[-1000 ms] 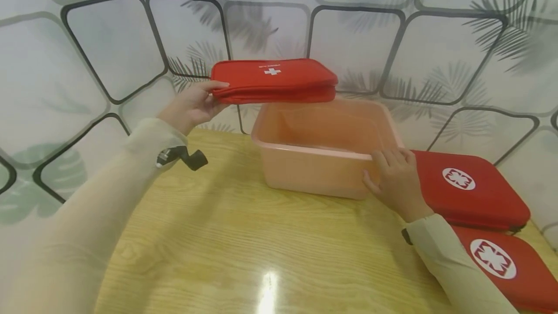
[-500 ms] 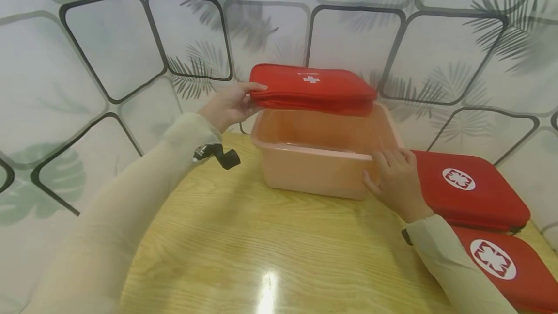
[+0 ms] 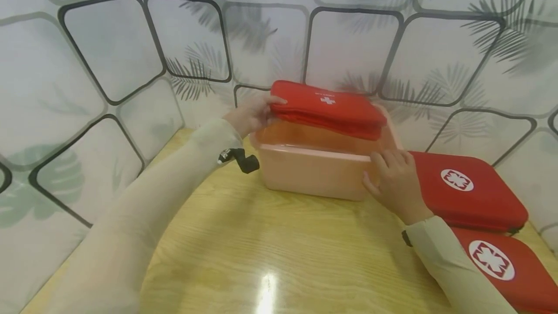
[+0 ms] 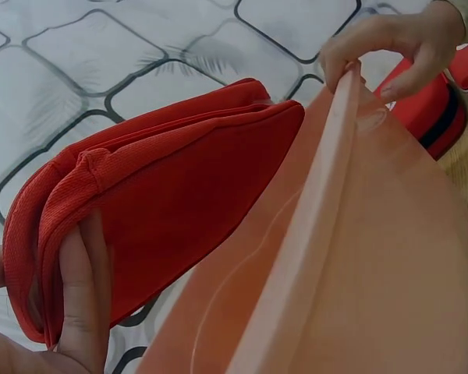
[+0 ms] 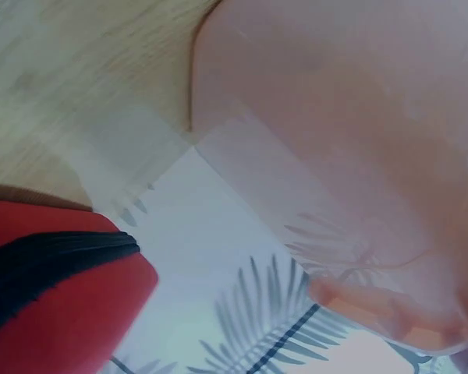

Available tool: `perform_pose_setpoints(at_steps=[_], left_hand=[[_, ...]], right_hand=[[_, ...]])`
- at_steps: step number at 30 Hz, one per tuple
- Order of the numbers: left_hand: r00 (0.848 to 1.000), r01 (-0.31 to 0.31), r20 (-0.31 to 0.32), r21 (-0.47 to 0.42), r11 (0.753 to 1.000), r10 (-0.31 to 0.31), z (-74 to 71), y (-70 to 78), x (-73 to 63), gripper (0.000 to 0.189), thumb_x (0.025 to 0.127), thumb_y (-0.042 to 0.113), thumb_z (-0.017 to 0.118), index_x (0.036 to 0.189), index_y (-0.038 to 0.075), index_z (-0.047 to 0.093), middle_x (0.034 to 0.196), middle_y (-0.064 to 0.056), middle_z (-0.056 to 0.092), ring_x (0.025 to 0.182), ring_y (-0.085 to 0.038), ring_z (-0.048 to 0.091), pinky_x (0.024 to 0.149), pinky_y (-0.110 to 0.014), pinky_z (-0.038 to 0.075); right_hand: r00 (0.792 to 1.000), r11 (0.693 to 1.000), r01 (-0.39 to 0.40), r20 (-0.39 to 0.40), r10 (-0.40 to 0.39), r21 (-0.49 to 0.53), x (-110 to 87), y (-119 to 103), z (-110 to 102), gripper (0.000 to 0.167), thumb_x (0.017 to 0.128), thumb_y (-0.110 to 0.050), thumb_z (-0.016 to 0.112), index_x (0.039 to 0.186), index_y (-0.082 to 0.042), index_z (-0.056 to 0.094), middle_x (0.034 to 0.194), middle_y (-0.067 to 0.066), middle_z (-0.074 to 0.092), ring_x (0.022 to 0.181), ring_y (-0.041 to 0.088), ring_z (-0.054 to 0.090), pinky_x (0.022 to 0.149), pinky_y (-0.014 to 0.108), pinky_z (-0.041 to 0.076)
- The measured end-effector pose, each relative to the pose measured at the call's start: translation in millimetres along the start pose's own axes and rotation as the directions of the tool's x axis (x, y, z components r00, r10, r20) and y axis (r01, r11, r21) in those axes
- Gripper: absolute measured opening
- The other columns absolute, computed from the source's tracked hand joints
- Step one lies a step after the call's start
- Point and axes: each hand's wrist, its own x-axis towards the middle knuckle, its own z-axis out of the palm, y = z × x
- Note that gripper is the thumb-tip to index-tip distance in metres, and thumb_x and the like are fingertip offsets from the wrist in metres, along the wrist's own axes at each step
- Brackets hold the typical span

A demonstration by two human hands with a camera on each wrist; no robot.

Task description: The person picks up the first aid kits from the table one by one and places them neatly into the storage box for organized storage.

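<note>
Left hand (image 3: 252,114): grip pinches the red pouch (image 3: 329,110) at its 9 o'clock end. Pouch tilted over the opening of the pink tub (image 3: 311,171), 3 o'clock end lower. Right hand (image 3: 397,185): grip curled over the tub's rim near 4 o'clock. First red case (image 3: 471,195) and second red case (image 3: 510,275): on tabletop (image 3: 226,246), toward 4 o'clock of tub.
</note>
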Motion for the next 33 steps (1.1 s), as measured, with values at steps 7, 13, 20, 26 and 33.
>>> perform_pose_setpoints(at_steps=[7,13,20,26,33], left_hand=[[1.000,0.020,0.022,0.000,1.000,-0.020,5.1,-8.9,8.6,0.012,0.091,0.001,0.051,0.089,0.012,0.049,0.064,0.000,0.064,0.055,-0.012,0.061,0.057,-0.020,0.052],[0.999,0.047,0.027,-0.005,0.999,-0.047,7.6,-15.3,15.6,0.013,0.091,-0.001,0.050,0.081,0.008,0.052,0.060,-0.003,0.063,0.051,-0.013,0.060,0.051,-0.020,0.050],[0.998,0.061,0.029,0.028,0.998,-0.061,11.3,-20.8,23.5,0.008,0.091,0.001,0.049,0.086,0.007,0.051,0.062,-0.003,0.063,0.052,-0.013,0.061,0.052,-0.020,0.052],[0.997,0.083,-0.009,0.040,0.996,-0.082,11.6,-24.2,31.2,0.007,0.091,0.002,0.050,0.087,0.008,0.050,0.062,-0.002,0.061,0.053,-0.012,0.060,0.053,-0.020,0.051],[0.993,0.110,-0.056,0.058,0.992,-0.106,13.6,-26.9,32.2,0.008,0.090,0.001,0.052,0.084,0.007,0.052,0.065,-0.002,0.061,0.058,-0.012,0.061,0.063,-0.022,0.054]], right_hand=[[1.000,1.000,-0.009,-0.016,0.009,-0.002,4.8,-4.3,-4.7,0.031,0.076,-0.025,0.052,0.092,0.001,0.053,0.084,0.020,0.052,0.080,0.039,0.049,0.066,0.053,0.038],[1.000,1.000,-0.022,-0.012,0.022,-0.006,9.6,-8.7,-6.2,0.028,0.080,-0.028,0.047,0.090,-0.002,0.053,0.080,0.017,0.050,0.075,0.037,0.050,0.063,0.050,0.038],[0.999,0.997,-0.033,0.019,0.035,-0.064,10.7,-10.6,-5.0,0.028,0.078,-0.029,0.053,0.091,-0.004,0.053,0.078,0.016,0.049,0.070,0.036,0.051,0.064,0.052,0.038],[0.999,0.996,-0.038,0.033,0.041,-0.083,8.5,-10.0,-2.9,0.029,0.080,-0.031,0.049,0.092,-0.005,0.053,0.077,0.017,0.048,0.071,0.035,0.050,0.066,0.053,0.038],[0.998,0.997,-0.049,0.025,0.050,-0.059,6.1,-9.8,-1.4,0.028,0.077,-0.029,0.053,0.092,-0.005,0.053,0.078,0.016,0.049,0.073,0.033,0.051,0.068,0.053,0.038]])
